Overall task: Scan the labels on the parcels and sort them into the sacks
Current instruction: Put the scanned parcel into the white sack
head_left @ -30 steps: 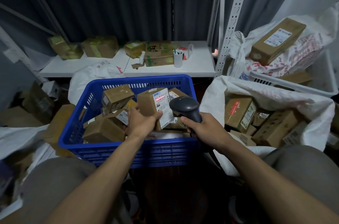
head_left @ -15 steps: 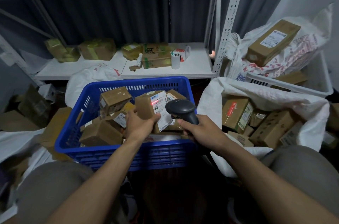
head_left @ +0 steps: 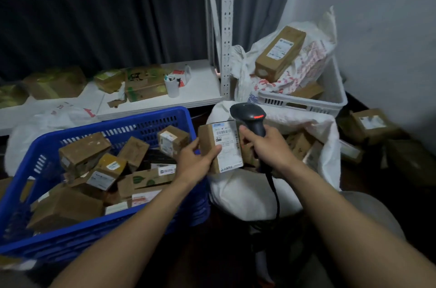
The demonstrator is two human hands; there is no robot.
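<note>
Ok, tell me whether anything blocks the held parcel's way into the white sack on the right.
Only the right hand, gripping the scanner, sits right of the parcel that the left hand holds, over the open mouth of the white sack. Nothing else visible bars the way; the sack already holds boxes.

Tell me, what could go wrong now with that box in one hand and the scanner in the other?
The left hand grips the parcel by one side only, above the rim of the white sack; it might slip and land beside the blue basket. The scanner in the right hand trails a cable that could snag on the sack.
</note>
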